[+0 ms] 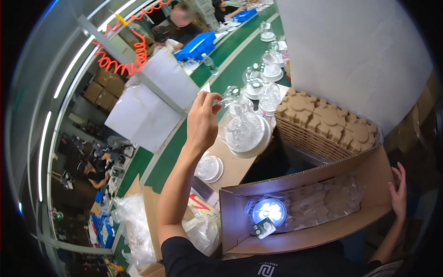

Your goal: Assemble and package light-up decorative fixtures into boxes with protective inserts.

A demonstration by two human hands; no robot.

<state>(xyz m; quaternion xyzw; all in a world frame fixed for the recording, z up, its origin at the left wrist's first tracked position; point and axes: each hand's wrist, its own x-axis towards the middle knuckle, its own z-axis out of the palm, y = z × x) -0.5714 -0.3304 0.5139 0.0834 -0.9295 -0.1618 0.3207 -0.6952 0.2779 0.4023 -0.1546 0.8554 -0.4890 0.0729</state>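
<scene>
In front of me is an open brown cardboard box (304, 244). Inside it, a round disc light (269, 211) glows bluish white at the left end, with a small green-and-white tag (264, 228) beside it. Moulded brown pulp inserts in clear plastic (323, 203) line the rest of the bottom. My left hand (203, 120) is raised beyond the box, its fingers closed in a pinch; what they hold is unclear, with something white and something clear by the fingertips. My right hand (399, 191) is at the box's right end, fingers apart, holding nothing.
Clear figures on white round bases (247, 134) crowd the bench and the green conveyor. Stacked pulp trays (330, 120) stand behind the box. A carton with clear plastic bags (136, 226) is at left. A red coiled hose (122, 64) hangs above; people work farther along.
</scene>
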